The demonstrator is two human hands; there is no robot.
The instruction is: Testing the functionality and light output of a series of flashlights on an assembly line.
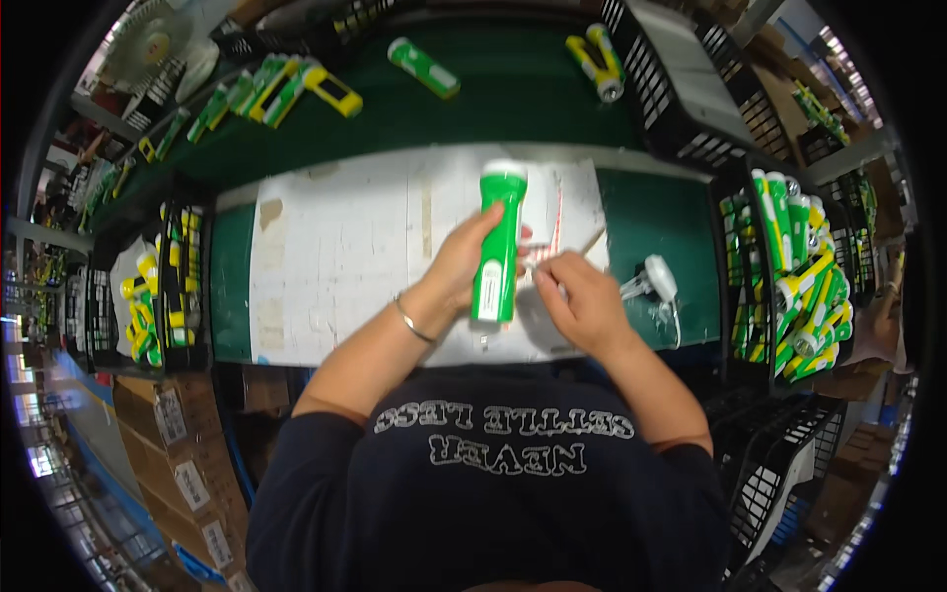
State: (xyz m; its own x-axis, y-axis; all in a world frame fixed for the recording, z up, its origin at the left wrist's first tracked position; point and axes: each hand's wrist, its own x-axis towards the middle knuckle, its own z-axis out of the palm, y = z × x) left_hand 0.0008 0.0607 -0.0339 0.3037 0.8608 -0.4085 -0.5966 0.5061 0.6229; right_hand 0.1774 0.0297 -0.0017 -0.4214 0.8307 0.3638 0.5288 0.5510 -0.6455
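Observation:
My left hand is wrapped round a green flashlight with a white head, held upright over the white work sheet. The thumb lies along its body, below the head. Close beside the flashlight's lower right side, my right hand has its fingers pinched together. A thin, light tip shows at those fingers, but I cannot make out what it belongs to. To the right of this hand, a white plug-like piece with a cord lies on the green table.
Black crates of green and yellow flashlights stand at the left and right. Beyond the sheet, a green surface carries a lone green flashlight, a row at far left and a pair at far right. Cardboard boxes are at lower left.

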